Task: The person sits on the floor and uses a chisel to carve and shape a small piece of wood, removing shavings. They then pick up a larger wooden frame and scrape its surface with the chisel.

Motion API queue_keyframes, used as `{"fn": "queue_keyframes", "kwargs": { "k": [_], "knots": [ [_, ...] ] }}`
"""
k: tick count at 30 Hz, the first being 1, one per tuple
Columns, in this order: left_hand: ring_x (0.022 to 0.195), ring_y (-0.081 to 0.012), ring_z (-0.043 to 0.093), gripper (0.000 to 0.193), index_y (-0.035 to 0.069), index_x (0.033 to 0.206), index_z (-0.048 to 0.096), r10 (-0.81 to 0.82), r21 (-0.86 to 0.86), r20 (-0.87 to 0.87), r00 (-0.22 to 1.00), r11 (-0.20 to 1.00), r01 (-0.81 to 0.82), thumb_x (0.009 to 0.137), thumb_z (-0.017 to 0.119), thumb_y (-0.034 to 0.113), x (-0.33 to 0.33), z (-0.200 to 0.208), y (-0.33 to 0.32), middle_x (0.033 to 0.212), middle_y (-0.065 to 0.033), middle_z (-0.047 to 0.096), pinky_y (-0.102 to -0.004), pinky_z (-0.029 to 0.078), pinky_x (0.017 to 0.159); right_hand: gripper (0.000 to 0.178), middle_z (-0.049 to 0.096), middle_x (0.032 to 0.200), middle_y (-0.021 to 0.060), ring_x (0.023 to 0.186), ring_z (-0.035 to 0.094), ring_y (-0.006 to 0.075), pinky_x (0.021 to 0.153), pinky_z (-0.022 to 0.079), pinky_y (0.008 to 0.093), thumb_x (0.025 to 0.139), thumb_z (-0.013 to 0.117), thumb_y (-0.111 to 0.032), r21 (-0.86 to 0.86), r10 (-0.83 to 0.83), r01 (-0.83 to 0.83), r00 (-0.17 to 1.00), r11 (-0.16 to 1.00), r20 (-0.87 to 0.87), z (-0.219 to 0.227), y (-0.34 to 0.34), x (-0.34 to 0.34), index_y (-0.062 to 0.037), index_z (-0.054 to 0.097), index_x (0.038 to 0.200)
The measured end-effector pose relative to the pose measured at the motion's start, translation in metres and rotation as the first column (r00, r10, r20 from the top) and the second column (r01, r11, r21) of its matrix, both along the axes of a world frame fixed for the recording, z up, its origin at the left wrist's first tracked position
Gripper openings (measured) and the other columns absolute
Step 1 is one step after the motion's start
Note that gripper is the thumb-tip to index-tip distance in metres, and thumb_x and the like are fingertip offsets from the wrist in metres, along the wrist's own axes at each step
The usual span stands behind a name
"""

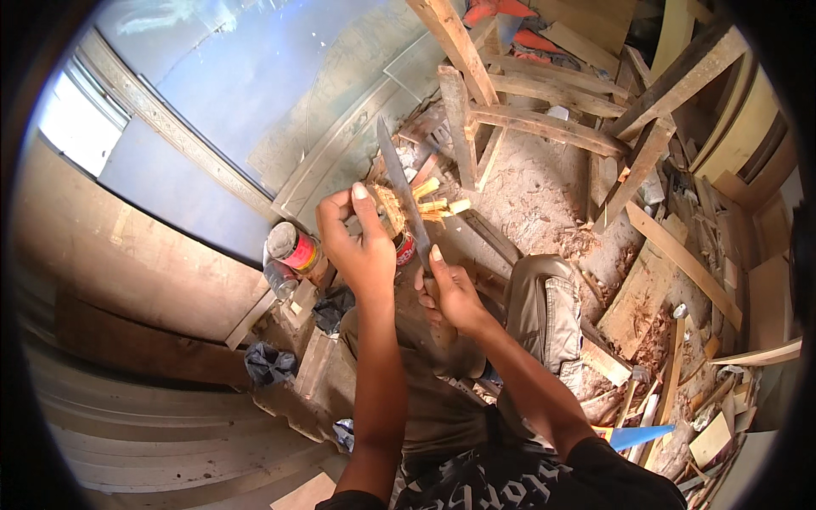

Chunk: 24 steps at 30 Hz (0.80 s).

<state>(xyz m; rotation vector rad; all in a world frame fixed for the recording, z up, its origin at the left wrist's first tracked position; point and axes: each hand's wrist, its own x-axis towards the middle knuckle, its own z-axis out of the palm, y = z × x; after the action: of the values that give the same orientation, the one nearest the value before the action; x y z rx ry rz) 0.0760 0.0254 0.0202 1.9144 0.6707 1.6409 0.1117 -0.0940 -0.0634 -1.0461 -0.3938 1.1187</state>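
Observation:
A long machete [397, 170] points up and away, its dark blade narrowing to a tip. My right hand [455, 297] is wrapped round its brown wooden handle [440, 333]. Left of the blade is my left hand [361, 242], its fingers curled in toward the raised thumb; whatever they grip is hidden. A frayed yellowish fibrous piece [389, 209] shows right beside that thumb, partly behind the blade. More pale yellow sticks [435, 206] stick out on the blade's other side. Below them a red-labelled can [405, 249] is partly covered by my hands.
A red-and-yellow-labelled can [293, 245] stands by the wall panel at left. Dark plastic bags [270, 364] lie nearby. An unfinished wooden frame [544, 127] stands ahead on the dusty floor. At right lie a hammer [677, 331], a blue-bladed tool [639, 436], boards and wood scraps.

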Motion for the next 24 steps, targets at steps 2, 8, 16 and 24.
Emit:
{"fn": "queue_keyframes", "kwargs": {
  "k": [2,8,16,24],
  "knots": [
    [0.076,-0.0199,0.054,0.020,-0.002,0.090,0.058,0.003,-0.035,-0.009,1.000,0.999,-0.003,0.097,0.063,0.016,-0.003,0.005,0.004,0.081,-0.0087,0.059,-0.0350,0.044,0.073,0.060,0.044,0.059,0.0018,0.044,0.040,0.0094,0.042,0.034,0.0247,0.104,0.032,-0.059,0.106,-0.073,0.062,0.992,0.992,0.104,0.031,-0.002,-0.004,-0.0047,0.054,0.089],
    [0.075,-0.0180,0.053,0.020,-0.002,0.089,0.058,-0.009,-0.150,0.029,1.000,0.989,0.013,0.098,0.063,0.016,-0.009,-0.001,0.005,0.081,-0.0079,0.059,-0.0329,0.044,0.071,0.074,0.046,0.062,0.0056,0.046,0.040,0.0125,0.043,0.034,0.0265,0.096,0.041,-0.070,0.653,-0.556,0.271,0.783,0.708,0.278,0.104,-0.018,-0.012,0.0032,0.053,0.098],
    [0.077,-0.0270,0.055,0.015,-0.002,0.090,0.057,-0.110,-0.068,0.009,0.994,0.992,0.110,0.096,0.062,0.011,-0.028,-0.024,-0.020,0.083,-0.0133,0.057,-0.0371,0.045,0.071,0.050,0.054,0.058,0.0089,0.049,0.049,0.0222,0.051,0.041,0.0404,0.104,0.044,-0.042,0.100,-0.395,0.498,0.535,0.862,0.747,-0.089,0.021,-0.028,-0.0032,0.057,0.074],
    [0.074,-0.0173,0.053,0.019,-0.002,0.091,0.058,-0.029,-0.035,0.002,1.000,0.999,0.029,0.099,0.062,0.015,-0.034,-0.021,-0.003,0.080,-0.0069,0.058,-0.0328,0.044,0.070,0.060,0.044,0.057,0.0017,0.044,0.043,0.0111,0.041,0.037,0.0266,0.103,0.034,-0.060,0.068,-0.098,0.094,0.993,0.993,0.068,-0.010,0.002,-0.011,-0.0054,0.053,0.085]
  ]
}}
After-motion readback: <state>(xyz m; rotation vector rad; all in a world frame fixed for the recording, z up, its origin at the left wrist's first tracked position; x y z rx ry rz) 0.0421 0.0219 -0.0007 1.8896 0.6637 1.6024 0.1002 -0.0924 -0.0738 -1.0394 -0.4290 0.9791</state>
